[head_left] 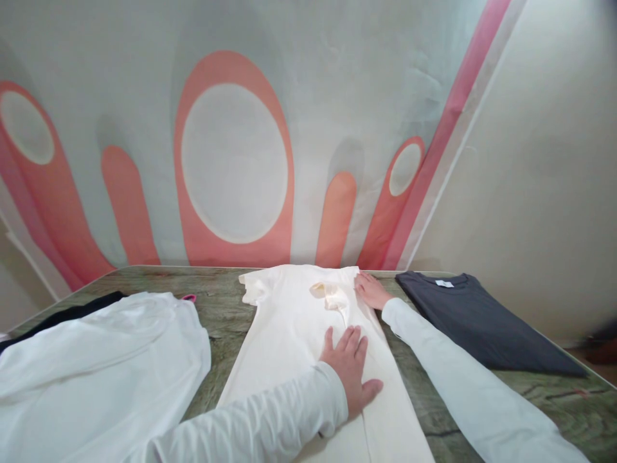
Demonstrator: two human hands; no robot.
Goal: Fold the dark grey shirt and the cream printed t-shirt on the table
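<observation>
Head view. Standing by the wood-grain table [225,315], I note a cream short-sleeved shirt [289,334] laid lengthwise in the middle, top end near the far edge, lower end running out of frame. A shiny patch [332,297] shows on its upper part.

Left hand [351,370]: palm down on the shirt's body, fingers fanned, thumb well out, gripping nothing. Judgement: a flat palm there would steady the cloth against sliding.

Right hand [372,291]: at the shirt's upper right edge, fingers close together. Whether they pinch the cloth or merely rest on it, I cannot make out. Judgement: contact at that edge suits straightening it.

Right side: dark shirt [482,321], lying flat and neat, neck label [444,283] uppermost; probably set apart to leave working room. Left side: loose white cloth [106,360], with black cloth [72,312] and a pink bit [191,298] showing at its far edge.

Containers: none noted; the garments lie on the tabletop itself.
</observation>
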